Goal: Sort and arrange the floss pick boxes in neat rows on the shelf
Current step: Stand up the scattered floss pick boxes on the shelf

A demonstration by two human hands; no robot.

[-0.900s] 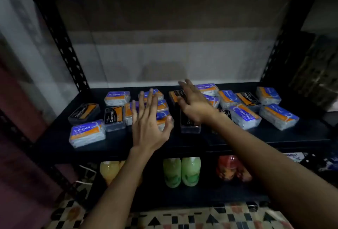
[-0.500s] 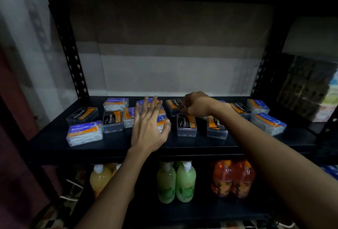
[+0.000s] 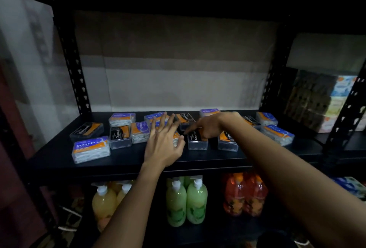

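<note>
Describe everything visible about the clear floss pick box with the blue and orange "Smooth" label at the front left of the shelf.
The clear plastic floss pick box with the blue and orange "Smooth" label is a rectangular case lying flat, label up, white picks showing through its sides. It sits near the front left edge of the black metal shelf, turned slightly askew. A black-labelled Charcoal box stands close to its right rear corner; contact cannot be told. Neither hand touches it.

On the lower shelf stand yellow pump bottles (image 3: 103, 204) at seven o'clock, green pump bottles (image 3: 186, 202) at six and orange bottles (image 3: 245, 196) at five, with stacked packets (image 3: 340, 99) at three o'clock.
</note>
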